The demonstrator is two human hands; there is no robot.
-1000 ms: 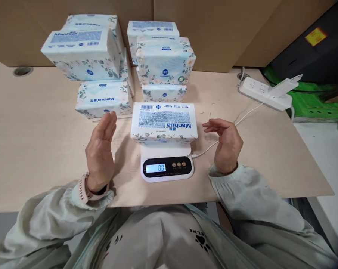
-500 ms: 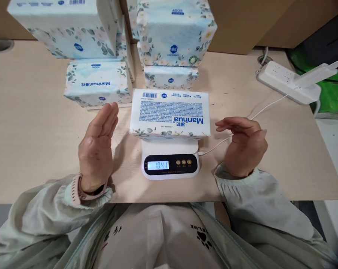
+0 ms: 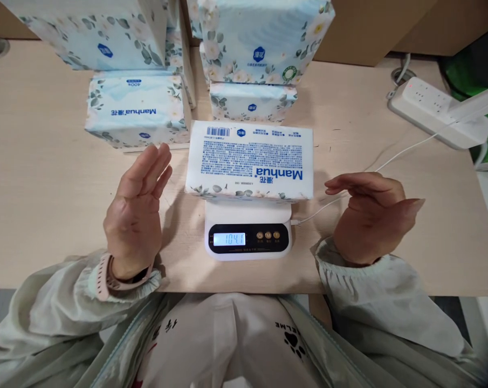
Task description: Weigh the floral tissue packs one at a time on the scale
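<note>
Pale green gathered-cuff sleeves (image 3: 373,302), pink wristwatch (image 3: 104,275) on the left wrist.

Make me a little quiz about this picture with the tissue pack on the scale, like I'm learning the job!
1. True or false: the left hand is gripping the tissue pack.
2. What do the digits on the scale display read?
A) 0.0
B) 104.1
C) 400
3. Fill in the missing word: a white cable runs from the scale toward the power ____ at the table's right side.

Key
1. False. Both the left hand and the right hand are open and held apart from the pack, one on each side.
2. B. The lit display seems to show 104.1.
3. strip. The power strip lies near the far right edge.
</note>
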